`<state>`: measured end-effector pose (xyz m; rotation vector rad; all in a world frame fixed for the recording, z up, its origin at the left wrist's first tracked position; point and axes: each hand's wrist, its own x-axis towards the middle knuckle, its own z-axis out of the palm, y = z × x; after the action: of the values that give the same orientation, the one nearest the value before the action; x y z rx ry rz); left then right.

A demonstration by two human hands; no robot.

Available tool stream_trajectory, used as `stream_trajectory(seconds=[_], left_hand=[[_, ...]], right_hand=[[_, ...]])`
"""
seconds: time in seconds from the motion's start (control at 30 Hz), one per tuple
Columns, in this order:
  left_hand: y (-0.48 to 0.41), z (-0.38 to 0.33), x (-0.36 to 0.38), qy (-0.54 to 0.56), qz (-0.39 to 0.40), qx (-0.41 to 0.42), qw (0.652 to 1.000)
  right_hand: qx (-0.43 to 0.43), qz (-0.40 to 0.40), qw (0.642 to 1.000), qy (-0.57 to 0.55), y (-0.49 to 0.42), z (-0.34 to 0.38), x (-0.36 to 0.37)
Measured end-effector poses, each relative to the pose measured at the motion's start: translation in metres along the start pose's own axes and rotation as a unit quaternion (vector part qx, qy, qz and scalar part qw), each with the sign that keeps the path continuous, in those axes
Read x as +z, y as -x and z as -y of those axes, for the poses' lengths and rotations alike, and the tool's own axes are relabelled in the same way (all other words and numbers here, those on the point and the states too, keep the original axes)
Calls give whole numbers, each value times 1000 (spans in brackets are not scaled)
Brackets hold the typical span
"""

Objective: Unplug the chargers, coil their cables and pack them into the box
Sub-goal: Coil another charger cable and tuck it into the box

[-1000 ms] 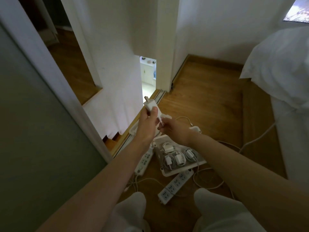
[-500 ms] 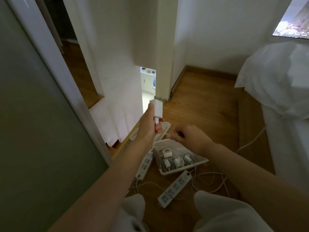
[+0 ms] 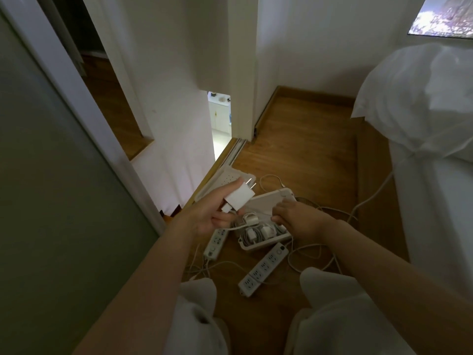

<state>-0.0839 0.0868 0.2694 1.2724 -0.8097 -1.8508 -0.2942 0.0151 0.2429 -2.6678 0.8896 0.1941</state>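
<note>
My left hand grips a white charger with its prongs pointing up and to the right, above the floor. Its white cable runs from the charger's lower end to my right hand, which pinches it over the box. The white box lies open on the wooden floor and holds several coiled chargers. Its lid stands open behind.
Two white power strips lie on the floor, one left of the box and one in front of it. Loose white cables trail right toward a white bed. A sliding door is at left. My knees are below.
My left hand has tilted the charger, which now points up-right and sits lower. My right hand has drawn the cable down over the box.
</note>
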Motion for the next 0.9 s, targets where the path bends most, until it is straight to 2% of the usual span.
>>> stream_trajectory(seconds=[0.13, 0.23, 0.33, 0.47, 0.57, 0.77, 0.9], left_hand=[[2, 6, -3, -153, -3, -28, 988], [-3, 13, 2, -268, -36, -61, 961], [-8, 13, 8, -342, -68, -51, 936], [-15, 12, 14, -394, -93, 32, 914], [-19, 13, 20, -395, -76, 78, 912], [-24, 16, 35, -410, -90, 113, 901], [-26, 18, 39, -446, -129, 109, 879]], right_hand=[[55, 3, 998, -29, 6, -6, 15], [107, -39, 993, -23, 10, -11, 15], [115, -108, 987, 20, 12, -8, 3], [138, -232, 963, -2, 19, 9, -7], [149, -308, 938, -56, 26, 20, -9], [152, -338, 905, -209, 39, 37, -6], [119, -314, 905, -262, 40, 46, 2]])
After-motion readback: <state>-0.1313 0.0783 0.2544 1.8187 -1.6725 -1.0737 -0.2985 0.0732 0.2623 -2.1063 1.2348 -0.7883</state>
